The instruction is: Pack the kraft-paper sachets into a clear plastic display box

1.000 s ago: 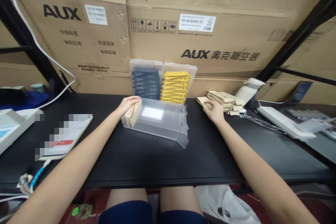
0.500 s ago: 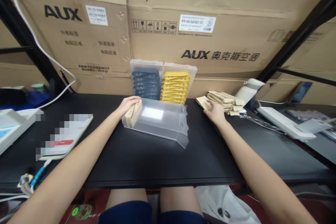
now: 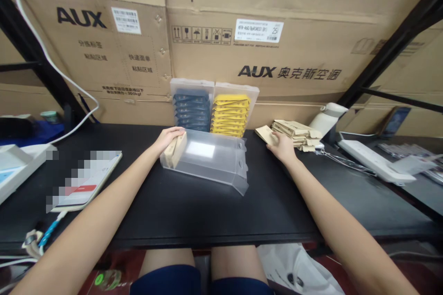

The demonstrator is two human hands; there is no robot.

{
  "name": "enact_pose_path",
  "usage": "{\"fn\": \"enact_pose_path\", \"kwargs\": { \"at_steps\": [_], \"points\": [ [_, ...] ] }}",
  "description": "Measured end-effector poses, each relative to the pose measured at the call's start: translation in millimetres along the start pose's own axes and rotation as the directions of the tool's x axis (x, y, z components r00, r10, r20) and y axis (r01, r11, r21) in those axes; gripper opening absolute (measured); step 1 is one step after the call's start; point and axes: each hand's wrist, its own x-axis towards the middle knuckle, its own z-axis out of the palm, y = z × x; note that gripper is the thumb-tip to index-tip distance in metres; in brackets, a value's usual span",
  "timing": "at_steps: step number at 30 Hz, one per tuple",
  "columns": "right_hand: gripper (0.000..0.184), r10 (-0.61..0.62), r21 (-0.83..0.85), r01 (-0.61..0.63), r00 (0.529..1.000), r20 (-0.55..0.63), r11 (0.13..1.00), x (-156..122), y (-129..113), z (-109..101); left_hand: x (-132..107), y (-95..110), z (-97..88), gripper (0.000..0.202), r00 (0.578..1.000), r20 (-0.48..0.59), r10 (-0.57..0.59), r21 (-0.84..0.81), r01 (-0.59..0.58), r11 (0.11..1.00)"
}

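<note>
A clear plastic box (image 3: pixel 211 161) lies on its side in the middle of the black table (image 3: pixel 194 212). My left hand (image 3: pixel 168 137) grips its left end, where a few tan packets (image 3: pixel 175 149) stand inside. My right hand (image 3: pixel 282 146) rests on a single tan packet (image 3: pixel 265 134) that sticks out to the left of a stack of tan packets (image 3: pixel 297 133). Behind the clear box two filled boxes lean on the cardboard, one with dark blue packets (image 3: pixel 191 109) and one with yellow packets (image 3: pixel 230 113).
Large AUX cardboard boxes (image 3: pixel 242 50) wall off the back. At the left lie a phone (image 3: pixel 85 179), a white device (image 3: pixel 14 166) and a cable (image 3: pixel 38 237). To the right stand a white bottle (image 3: pixel 327 117), a white power strip (image 3: pixel 375 161) and black shelf struts (image 3: pixel 391 46).
My right hand has drawn one tan packet a little to the left, away from the stack. My left hand and the clear box have stayed put.
</note>
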Motion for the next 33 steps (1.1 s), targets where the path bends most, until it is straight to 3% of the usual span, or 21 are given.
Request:
{"fn": "enact_pose_path", "kwargs": {
  "at_steps": [8, 18, 33],
  "points": [
    [0.044, -0.035, 0.084, 0.036, 0.999, -0.02, 0.996, -2.5, -10.8, -4.3, 0.0, 0.1, 0.4, 0.033, 1.0, 0.008, -0.002, 0.004, 0.002, 1.0],
    [0.035, 0.069, 0.201, -0.062, 0.997, -0.029, 0.978, -7.0, -20.5, -5.9, 0.3, -1.1, -0.7, 0.033, 1.0, 0.007, 0.02, 0.024, -0.02, 1.0],
    [0.03, 0.056, 0.254, -0.047, 0.998, -0.032, 0.966, -9.7, -30.9, -9.7, -0.5, 0.9, -0.5, 0.034, 1.0, 0.006, 0.005, 0.027, -0.005, 1.0]
  ]
}}
